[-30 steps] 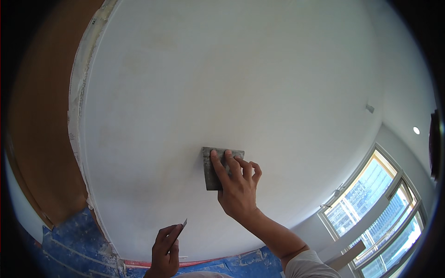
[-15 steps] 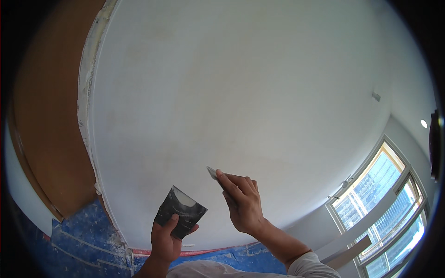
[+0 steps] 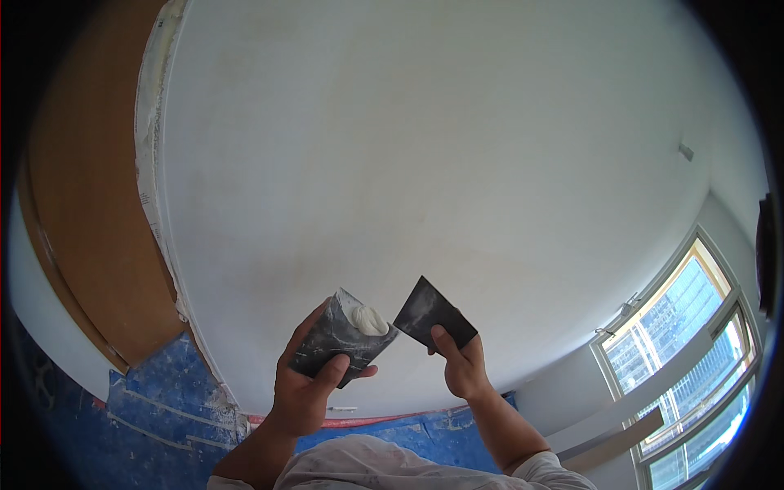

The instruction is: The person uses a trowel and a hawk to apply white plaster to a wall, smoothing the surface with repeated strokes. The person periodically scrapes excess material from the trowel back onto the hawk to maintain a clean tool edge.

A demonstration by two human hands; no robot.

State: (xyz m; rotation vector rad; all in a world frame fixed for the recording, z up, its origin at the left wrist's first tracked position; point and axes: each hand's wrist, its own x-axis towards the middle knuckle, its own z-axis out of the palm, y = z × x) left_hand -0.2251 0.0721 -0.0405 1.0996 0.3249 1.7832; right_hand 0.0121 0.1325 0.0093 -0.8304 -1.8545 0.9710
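Observation:
My left hand point(image 3: 302, 396) is closed around a dark flat putty scraper point(image 3: 339, 347), its thumb pressed on the face and fingers behind. A lump of white putty point(image 3: 369, 321) sits near the scraper's upper edge, and white streaks mark its face. In my right hand point(image 3: 465, 371) is a second dark flat scraper point(image 3: 433, 314), gripped at its lower edge with the thumb on top; a pale smear shows on it. One corner comes close to the left scraper; whether they touch I cannot tell. Both are in front of a large white wall point(image 3: 457, 180).
Along the wall's left edge runs ragged masking paper point(image 3: 152, 139) beside a brown panel point(image 3: 90, 212). Blue sheeting point(image 3: 159, 408) covers the floor, marked with white spots. A window point(image 3: 661, 318) stands at the right, with a pale board point(image 3: 653, 380) across it.
My right hand has turned over, so its scraper's face now shows, and has lowered toward the left scraper. My left hand has moved right and up; the putty lump is now visible.

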